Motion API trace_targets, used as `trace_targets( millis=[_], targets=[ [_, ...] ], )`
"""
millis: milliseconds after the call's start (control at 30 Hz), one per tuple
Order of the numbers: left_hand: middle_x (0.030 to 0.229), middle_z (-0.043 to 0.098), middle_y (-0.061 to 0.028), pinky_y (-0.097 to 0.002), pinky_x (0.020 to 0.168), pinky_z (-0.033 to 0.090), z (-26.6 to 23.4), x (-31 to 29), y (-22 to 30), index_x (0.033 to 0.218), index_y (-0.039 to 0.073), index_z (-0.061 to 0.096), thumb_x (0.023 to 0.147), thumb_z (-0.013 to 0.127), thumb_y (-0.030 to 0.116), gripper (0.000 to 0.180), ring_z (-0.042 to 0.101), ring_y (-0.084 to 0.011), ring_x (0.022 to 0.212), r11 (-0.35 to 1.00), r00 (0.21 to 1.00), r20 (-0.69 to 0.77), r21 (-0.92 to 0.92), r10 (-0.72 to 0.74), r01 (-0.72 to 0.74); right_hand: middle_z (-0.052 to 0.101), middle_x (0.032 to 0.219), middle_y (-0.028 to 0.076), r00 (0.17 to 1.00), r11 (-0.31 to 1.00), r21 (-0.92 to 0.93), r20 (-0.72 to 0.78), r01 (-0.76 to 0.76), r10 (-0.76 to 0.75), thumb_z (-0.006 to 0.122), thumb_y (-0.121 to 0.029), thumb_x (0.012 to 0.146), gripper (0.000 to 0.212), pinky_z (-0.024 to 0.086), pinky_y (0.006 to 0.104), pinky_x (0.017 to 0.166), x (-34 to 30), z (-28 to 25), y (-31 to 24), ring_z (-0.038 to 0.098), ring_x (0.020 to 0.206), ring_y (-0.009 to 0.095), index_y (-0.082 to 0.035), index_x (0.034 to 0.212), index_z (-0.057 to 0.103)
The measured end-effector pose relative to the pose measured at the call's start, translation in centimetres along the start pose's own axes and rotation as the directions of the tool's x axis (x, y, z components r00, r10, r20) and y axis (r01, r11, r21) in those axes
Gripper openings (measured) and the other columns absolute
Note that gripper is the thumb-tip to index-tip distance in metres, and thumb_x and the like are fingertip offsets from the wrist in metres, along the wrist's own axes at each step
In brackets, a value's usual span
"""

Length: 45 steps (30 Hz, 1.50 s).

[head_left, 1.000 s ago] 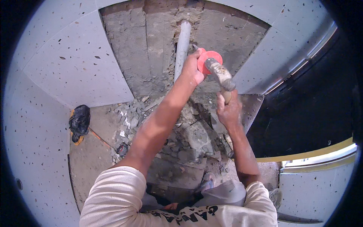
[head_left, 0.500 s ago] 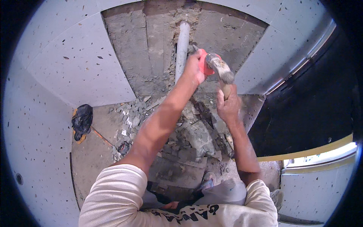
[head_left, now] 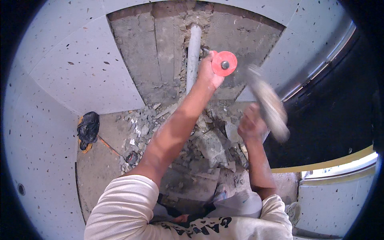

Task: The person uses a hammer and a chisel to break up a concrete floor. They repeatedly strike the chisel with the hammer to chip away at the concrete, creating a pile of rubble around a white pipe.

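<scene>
My left hand (head_left: 208, 70) is closed around a chisel with a round red hand guard (head_left: 218, 69). The metal end of the chisel (head_left: 225, 65) shows in the middle of the guard, and its tip lies close to the wall beside a grey pipe (head_left: 193, 54). My right hand (head_left: 253, 123) grips a hammer (head_left: 269, 105), which is smeared by motion. The hammer head stands to the right of the guard and apart from it. A broken-open patch of bare wall (head_left: 240, 44) surrounds the pipe, and the hammer's handle is mostly hidden.
Broken rubble (head_left: 208, 146) lies heaped on the floor below the wall. A black bag (head_left: 88, 128) sits at the left, near an orange-handled tool (head_left: 109, 145). Speckled white panels (head_left: 80, 64) flank the opening. A dark panel (head_left: 320, 124) stands at the right.
The hammer has swung back from the chisel end, out to the right, and my right hand has moved right and lower. My left hand keeps its place, with the guard's face now uncovered.
</scene>
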<state>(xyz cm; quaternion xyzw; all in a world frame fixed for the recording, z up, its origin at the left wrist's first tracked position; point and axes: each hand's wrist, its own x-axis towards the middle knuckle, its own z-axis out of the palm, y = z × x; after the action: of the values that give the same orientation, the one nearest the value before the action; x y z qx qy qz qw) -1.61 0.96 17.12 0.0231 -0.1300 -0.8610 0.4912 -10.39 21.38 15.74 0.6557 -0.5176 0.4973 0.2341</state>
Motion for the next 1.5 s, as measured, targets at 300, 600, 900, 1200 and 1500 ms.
trace_targets(
  millis=[300,600,900,1200,1500],
  targets=[
    [0.102,0.059,-0.012,-0.0447,0.088,0.048,-2.3,-2.6,-0.4,0.106,0.008,0.05,0.099,0.045,0.029,0.023,0.059,-0.0258,0.095,0.974,0.998,-0.056,0.228,-0.001,0.014,0.059,0.072,0.013,0.73,0.74,0.105,0.304,-0.664,0.612,0.058,-0.028,0.092,0.03,0.046,0.0366,0.063,0.1,-0.4,-0.6,0.057,0.066,0.022,-0.001,0.104,0.054],
    [0.096,0.058,-0.0081,-0.0404,0.086,0.05,-4.0,-1.7,1.0,0.102,0.007,0.053,0.095,0.055,0.025,0.02,0.059,-0.0228,0.09,0.982,0.998,-0.027,0.178,-0.056,0.06,0.057,0.075,0.009,0.794,0.783,0.169,0.256,-0.598,0.551,0.057,-0.029,0.093,0.031,0.043,0.0317,0.061,1.0,-0.9,-2.0,0.054,0.066,0.016,-0.001,0.106,0.053],
    [0.089,0.057,-0.0036,-0.0365,0.08,0.05,-4.0,-2.0,2.5,0.098,0.009,0.055,0.095,0.056,0.027,0.018,0.058,-0.0173,0.082,0.98,0.995,0.035,0.177,-0.095,0.087,0.051,0.068,0.005,0.974,0.921,0.329,-0.018,-0.206,0.225,0.055,-0.031,0.092,0.035,0.038,0.0248,0.05,-0.7,-0.6,-2.9,0.048,0.059,0.011,0.001,0.106,0.05],
    [0.093,0.06,-0.0072,-0.0404,0.08,0.052,-3.0,-2.6,3.2,0.103,0.008,0.053,0.094,0.057,0.026,0.02,0.06,-0.0233,0.086,0.974,0.993,-0.059,0.194,-0.104,0.113,0.063,0.078,0.023,0.852,0.885,-0.036,0.256,-0.464,0.457,0.064,-0.033,0.086,0.042,0.048,0.048,0.062,-0.2,3.0,-1.5,0.062,0.067,0.041,-0.002,0.111,0.05],
    [0.093,0.058,-0.0066,-0.0405,0.087,0.05,-3.0,0.1,0.9,0.101,0.009,0.051,0.099,0.048,0.027,0.019,0.06,-0.0234,0.091,0.989,0.999,-0.026,0.139,-0.048,0.051,0.058,0.07,0.01,0.953,0.957,0.067,0.13,-0.284,0.274,0.059,-0.029,0.09,0.033,0.044,0.0379,0.057,-2.0,1.8,-0.1,0.057,0.062,0.024,0.001,0.103,0.052]
  ],
)
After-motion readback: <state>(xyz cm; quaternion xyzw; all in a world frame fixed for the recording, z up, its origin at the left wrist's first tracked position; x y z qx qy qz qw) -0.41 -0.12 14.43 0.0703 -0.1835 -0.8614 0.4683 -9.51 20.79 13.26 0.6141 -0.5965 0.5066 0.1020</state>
